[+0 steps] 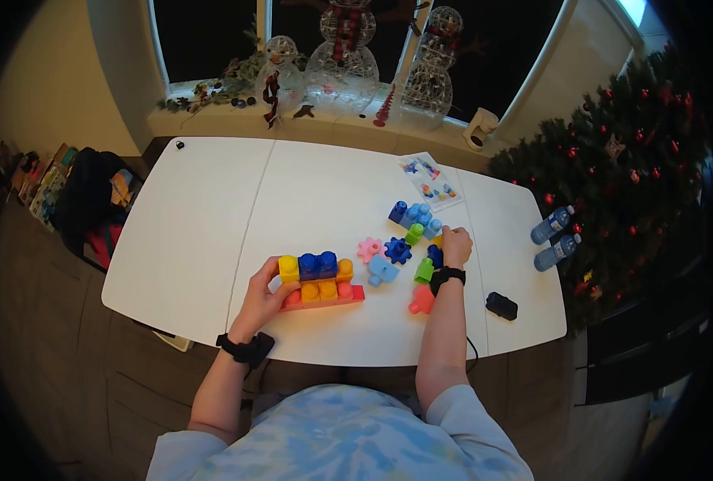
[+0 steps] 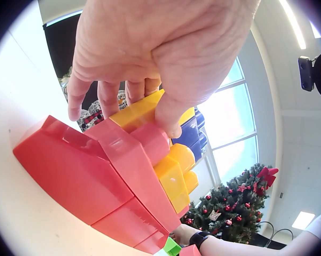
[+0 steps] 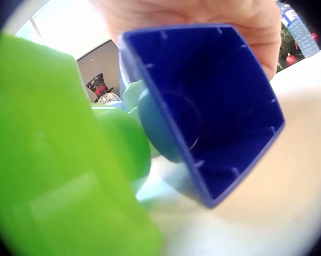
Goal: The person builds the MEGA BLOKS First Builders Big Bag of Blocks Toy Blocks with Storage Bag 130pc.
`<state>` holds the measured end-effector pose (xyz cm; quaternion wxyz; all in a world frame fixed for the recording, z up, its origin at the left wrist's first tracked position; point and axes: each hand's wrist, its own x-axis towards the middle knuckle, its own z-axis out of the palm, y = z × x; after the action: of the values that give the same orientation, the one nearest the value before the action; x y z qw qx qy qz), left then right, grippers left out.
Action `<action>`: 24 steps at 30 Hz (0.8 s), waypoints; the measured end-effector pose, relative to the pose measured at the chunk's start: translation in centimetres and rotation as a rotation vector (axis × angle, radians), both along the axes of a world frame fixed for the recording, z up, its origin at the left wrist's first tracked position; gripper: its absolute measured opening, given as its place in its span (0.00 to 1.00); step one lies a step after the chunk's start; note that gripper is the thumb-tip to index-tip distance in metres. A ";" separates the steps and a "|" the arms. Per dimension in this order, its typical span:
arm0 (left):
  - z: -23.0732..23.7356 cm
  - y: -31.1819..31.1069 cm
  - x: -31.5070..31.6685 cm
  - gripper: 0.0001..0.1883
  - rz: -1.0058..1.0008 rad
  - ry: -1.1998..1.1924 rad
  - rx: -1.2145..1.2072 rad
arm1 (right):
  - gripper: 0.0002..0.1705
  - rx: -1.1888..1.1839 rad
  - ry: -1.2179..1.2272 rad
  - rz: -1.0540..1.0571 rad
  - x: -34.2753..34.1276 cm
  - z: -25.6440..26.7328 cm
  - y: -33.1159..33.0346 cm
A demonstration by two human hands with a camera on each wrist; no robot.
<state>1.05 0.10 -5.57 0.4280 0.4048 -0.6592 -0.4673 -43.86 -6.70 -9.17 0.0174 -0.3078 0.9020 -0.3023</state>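
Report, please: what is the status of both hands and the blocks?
Left hand pinching leftmost yellow block. Right hand at dark blue block, grip unclear. Pink gear and dark blue gear between hands, possibly in the way.

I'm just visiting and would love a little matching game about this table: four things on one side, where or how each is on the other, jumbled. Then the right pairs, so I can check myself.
1. Left hand
2. Bottles
3. Sheet
4. Pink gear

A. Flat, printed with coloured pictures
B. Beside the dark blue gear
C. Gripping a yellow block
D. Near the table's right edge

Pairs: 1-C, 2-D, 3-A, 4-B
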 end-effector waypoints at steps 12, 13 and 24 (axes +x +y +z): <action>0.5 0.1 0.0 0.18 -0.001 -0.025 -0.006 | 0.26 -0.532 -0.639 1.102 13.0 11.5 5.6; 0.5 0.1 0.1 0.18 0.001 -0.024 0.002 | 0.26 -0.465 -0.639 1.185 13.9 11.3 5.9; 0.5 0.1 0.0 0.17 0.008 -0.024 -0.003 | 0.26 -0.249 -0.323 1.374 17.3 11.1 7.5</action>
<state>1.01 0.17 -5.03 0.4224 0.4125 -0.6633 -0.4598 -26.57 0.84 1.97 0.3018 -0.7573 0.4493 -0.3656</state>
